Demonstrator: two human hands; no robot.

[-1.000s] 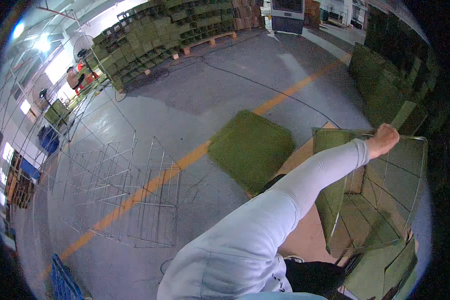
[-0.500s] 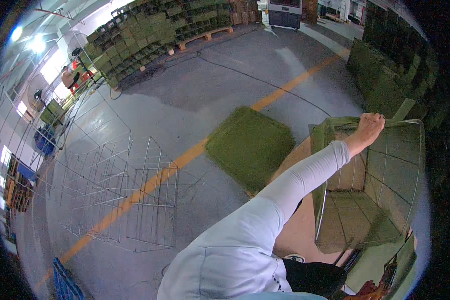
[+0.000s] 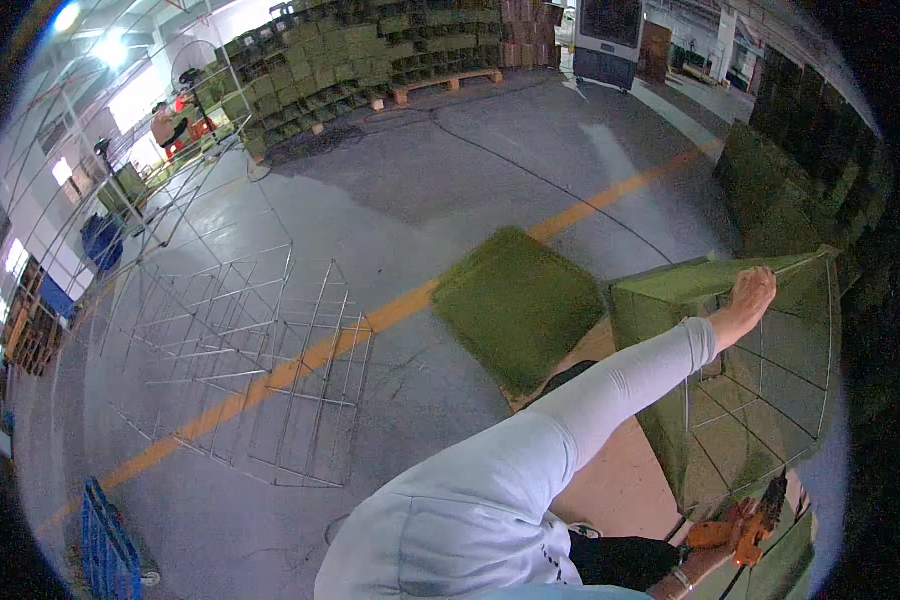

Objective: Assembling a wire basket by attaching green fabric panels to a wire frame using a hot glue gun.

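Observation:
At the right, a box-shaped wire frame covered in green mesh-like material (image 3: 660, 290) stands tilted, its open side and thin wire grid facing me. My left hand (image 3: 750, 300) reaches across and is closed on its upper rim, fingers curled over the edge. Low at the right, my right hand (image 3: 708, 568), with a band at the wrist, grips an orange-and-black hand-held tool (image 3: 752, 548). The tool's dark nose points up beside the box's lower edge. Its exact kind is unclear, and the right fingers are partly hidden.
A square green piece (image 3: 518, 310) lies on the floor ahead. Bare wire frames (image 3: 270, 370) stand at left, with a blue cart (image 3: 110, 540) nearer. Green boxes (image 3: 370, 60) are stacked on pallets behind. A cable (image 3: 540, 170) crosses the floor. A person (image 3: 168, 125) sits far left.
The box has tilted and turned under my left hand. My right hand has come up at the lower right, bringing the orange tool clearly into view. The whole view has shifted slightly.

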